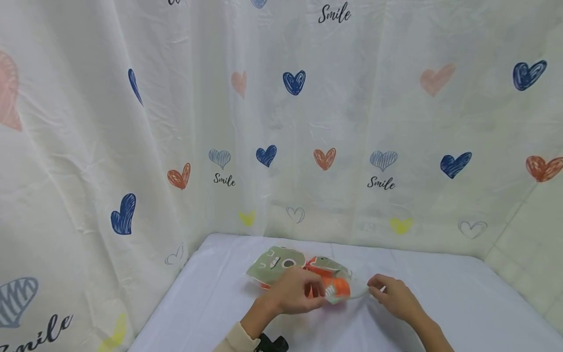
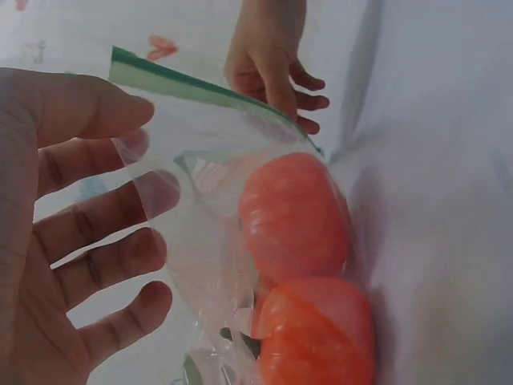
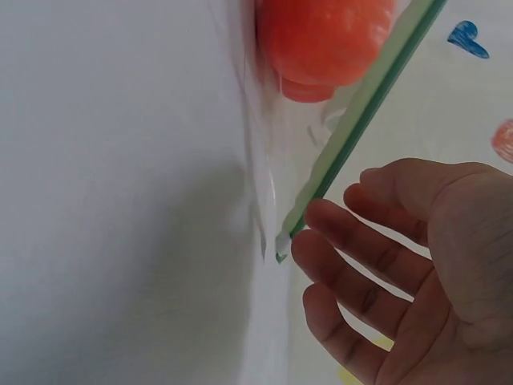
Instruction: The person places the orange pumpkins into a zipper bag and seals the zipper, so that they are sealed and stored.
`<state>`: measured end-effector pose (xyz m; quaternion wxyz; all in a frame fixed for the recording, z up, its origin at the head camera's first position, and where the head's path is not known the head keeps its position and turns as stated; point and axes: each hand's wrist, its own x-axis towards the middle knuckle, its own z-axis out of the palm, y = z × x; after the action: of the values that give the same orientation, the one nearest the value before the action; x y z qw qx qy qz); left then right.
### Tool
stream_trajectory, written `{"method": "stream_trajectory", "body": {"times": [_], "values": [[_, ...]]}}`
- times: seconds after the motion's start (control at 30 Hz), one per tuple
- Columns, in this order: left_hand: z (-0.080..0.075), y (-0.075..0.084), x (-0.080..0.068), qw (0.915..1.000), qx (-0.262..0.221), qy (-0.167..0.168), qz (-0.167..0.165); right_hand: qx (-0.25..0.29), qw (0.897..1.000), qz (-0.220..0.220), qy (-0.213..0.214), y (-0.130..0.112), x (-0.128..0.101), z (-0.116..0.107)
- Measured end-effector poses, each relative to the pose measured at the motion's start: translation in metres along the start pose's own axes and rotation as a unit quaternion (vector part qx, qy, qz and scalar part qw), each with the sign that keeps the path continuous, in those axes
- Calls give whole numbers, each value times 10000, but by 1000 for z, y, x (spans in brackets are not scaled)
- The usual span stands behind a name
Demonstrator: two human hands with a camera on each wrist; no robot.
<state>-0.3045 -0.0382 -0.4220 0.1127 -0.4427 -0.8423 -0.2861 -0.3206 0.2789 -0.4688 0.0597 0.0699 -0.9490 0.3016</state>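
Observation:
A clear zip bag with a green cartoon face printed on it lies on the white-covered table. Through its plastic show smooth orange-red rounded objects; their kind is unclear. At the bag's near side, my left hand pinches the edge beside the green zip strip between thumb and fingers, the other fingers spread. My right hand is at the bag's right end. Its relaxed fingers are at the strip's corner, and whether they touch it I cannot tell.
White cloth covers the table. Behind it hangs a pale curtain printed with hearts and the word Smile. A black strapped device sits by my left wrist.

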Motion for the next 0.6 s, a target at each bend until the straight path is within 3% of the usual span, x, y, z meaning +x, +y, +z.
{"method": "stream_trajectory", "body": {"times": [0.13, 0.3, 0.47, 0.6], "values": [[3, 4, 0, 9979, -139, -618, -146, 2, 9998, -181, -16, 0, -2, -4], [10, 10, 0, 9889, -203, -1461, -177, 57, 9996, -276, -58, -2, -4, -7], [21, 19, 0, 9833, 205, -1807, 1, 83, 9995, -223, -198, -5, -4, -9], [25, 27, -3, 9773, 202, -2096, -230, 108, 9992, -284, -261, -6, -5, -11]]}}
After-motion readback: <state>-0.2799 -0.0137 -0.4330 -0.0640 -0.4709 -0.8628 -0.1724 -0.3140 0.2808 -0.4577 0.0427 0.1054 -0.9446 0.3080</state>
